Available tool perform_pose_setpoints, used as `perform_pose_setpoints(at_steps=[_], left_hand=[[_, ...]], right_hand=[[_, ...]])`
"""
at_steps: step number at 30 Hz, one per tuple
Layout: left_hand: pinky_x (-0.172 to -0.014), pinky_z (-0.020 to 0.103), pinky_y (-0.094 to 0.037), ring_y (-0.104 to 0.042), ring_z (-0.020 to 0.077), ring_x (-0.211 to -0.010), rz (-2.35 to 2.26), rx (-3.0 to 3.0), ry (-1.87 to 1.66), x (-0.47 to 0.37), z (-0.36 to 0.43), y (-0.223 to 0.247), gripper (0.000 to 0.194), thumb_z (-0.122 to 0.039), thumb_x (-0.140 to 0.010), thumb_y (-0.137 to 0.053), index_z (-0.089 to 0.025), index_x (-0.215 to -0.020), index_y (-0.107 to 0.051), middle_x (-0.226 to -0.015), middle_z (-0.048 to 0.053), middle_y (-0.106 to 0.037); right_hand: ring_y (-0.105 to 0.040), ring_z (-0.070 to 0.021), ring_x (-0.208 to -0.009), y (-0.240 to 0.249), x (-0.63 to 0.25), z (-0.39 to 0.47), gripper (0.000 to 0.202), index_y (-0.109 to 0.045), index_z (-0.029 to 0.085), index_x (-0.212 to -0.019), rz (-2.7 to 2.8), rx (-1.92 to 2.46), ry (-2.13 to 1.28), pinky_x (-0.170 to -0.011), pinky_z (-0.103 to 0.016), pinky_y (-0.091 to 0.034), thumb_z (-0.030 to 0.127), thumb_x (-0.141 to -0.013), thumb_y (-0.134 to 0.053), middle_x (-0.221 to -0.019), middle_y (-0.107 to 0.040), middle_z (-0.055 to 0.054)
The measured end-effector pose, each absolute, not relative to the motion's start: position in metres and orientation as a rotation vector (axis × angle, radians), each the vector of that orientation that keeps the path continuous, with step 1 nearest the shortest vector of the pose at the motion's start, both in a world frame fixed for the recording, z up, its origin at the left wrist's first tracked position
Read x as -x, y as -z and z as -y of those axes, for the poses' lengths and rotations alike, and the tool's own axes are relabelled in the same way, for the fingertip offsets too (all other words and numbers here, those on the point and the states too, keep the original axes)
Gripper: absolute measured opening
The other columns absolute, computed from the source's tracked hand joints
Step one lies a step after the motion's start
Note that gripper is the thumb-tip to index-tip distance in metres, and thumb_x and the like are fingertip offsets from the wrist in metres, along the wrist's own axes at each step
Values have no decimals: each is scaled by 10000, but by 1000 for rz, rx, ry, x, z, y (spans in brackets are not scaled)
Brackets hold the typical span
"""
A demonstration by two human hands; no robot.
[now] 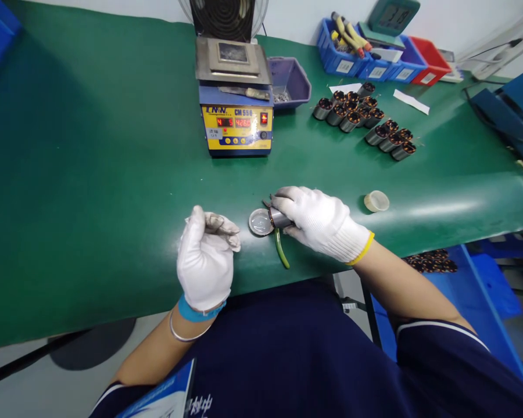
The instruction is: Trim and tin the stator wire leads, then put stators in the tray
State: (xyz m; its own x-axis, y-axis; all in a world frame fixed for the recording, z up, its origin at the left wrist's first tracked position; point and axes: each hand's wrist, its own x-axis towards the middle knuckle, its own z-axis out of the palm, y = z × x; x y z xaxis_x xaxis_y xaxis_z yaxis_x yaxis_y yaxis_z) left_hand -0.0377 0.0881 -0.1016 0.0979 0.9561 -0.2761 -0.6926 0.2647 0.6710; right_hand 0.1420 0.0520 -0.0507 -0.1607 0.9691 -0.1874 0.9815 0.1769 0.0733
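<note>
My right hand (316, 220), in a white glove with a yellow cuff, grips a grey metal cylinder (280, 218) lying on its side. The cylinder's copper-coloured end meets the rim of a small round dish (260, 222) of clear liquid. Under the cylinder and hand is a tool with a green handle (281, 249), partly covered. My left hand (207, 255), gloved in white, is raised left of the dish with its fingers curled toward the palm. Whether those fingers hold anything small is not clear.
A yellow and blue soldering pot unit (237, 128) stands behind, a purple bin (303, 87) beside it. Several wound cylinders (351, 121) stand at the back right, before blue bins (340, 61) and a red bin (429, 64). A small cup (377, 201) sits right of my right hand.
</note>
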Motion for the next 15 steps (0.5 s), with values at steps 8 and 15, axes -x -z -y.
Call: perform_pose_setpoints(at_steps=[8, 15], left_hand=[[-429, 211, -448, -559, 101, -476, -781, -410, -1258, 39, -87, 101, 347, -397, -890, -739, -198, -672, -555, -587, -16, -587], [-431, 203, -455, -577, 105, -487, -746, -445, -1275, 40, -85, 102, 325, -392, -891, -740, -190, -699, -572, -611, -10, -610]], right_hand=[[-629, -319, -1066, 45, -149, -50, 483, -646, 203, -1317, -2370, -1830, -3, -814, -396, -504, 270, -852, -760, -1274, -651, -125], [-624, -239, -869, 49, -145, -46, 302, -704, 229, -1213, -2221, -2101, -249, -618, -306, -408, 376, -1006, -541, -1123, -694, -119]])
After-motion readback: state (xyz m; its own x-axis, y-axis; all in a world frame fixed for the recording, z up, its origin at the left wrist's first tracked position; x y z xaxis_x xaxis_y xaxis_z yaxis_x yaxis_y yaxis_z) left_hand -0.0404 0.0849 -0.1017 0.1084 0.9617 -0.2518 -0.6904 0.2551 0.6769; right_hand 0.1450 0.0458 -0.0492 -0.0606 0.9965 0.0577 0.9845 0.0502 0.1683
